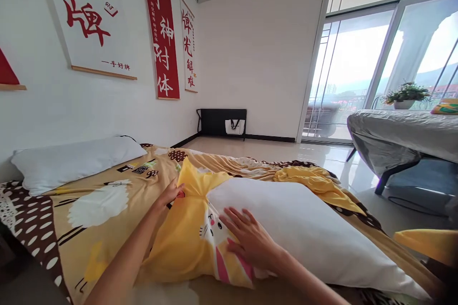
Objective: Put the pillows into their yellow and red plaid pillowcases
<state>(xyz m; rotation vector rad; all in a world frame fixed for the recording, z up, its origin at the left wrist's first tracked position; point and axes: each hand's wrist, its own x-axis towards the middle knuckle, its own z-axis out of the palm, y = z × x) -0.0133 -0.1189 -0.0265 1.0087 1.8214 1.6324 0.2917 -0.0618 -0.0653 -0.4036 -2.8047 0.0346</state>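
Note:
A white pillow (307, 228) lies on the bed in front of me, its near end partly inside a yellow cartoon pillowcase (189, 233). My left hand (171, 194) pinches the far edge of the pillowcase, fingers closed on the fabric. My right hand (248, 238) lies flat with fingers spread, pressing where the pillowcase opening meets the pillow.
The bed has a yellow and brown patterned sheet (103, 209). A second white pillow (71, 157) rests by the wall at left. A grey covered table (404, 138) stands at right near glass doors. Tiled floor lies beyond the bed.

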